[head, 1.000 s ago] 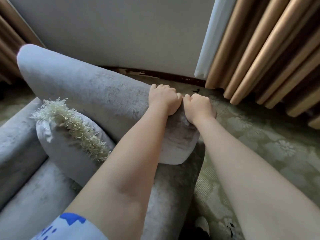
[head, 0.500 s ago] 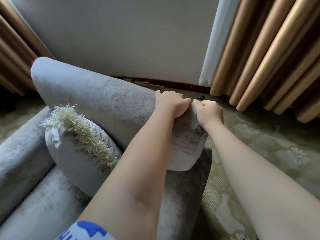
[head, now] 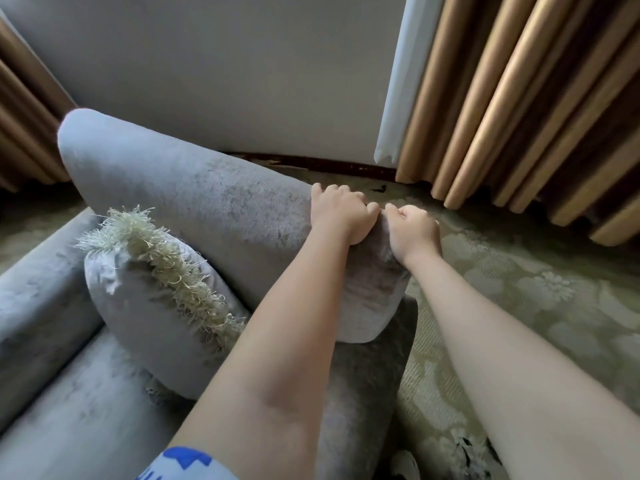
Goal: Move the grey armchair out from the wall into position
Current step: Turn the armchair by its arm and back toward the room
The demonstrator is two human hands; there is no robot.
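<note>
- A white sleeve (head: 187, 465) with blue print shows at the bottom edge, left of centre.
- Two bare forearms reach from the bottom of the frame up toward its centre.
- The grey armchair (head: 194, 202) fills the left and lower centre of the frame, seen from above and from its right side, with its seat at lower left.
- A grey cushion (head: 145, 317) leans against the inside of the chair's back, and a cream fringe (head: 162, 258) runs along its top edge.
- The left hand (head: 337, 214) grips the top edge of the chair's back near its right end, fingers curled over the far side.
- The right hand (head: 414, 233) grips the same end just beside it, fingers curled round the corner. The two hands almost touch.
- A pale green carpet (head: 536, 306) with a flower pattern covers the floor at right.
- A strip of that carpet shows between the chair's back and a dark baseboard (head: 311, 162).
- A plain white wall (head: 225, 71) rises across the upper centre.
- Tan pleated curtains (head: 519, 98) hang at upper right, and more show at the far left edge.
</note>
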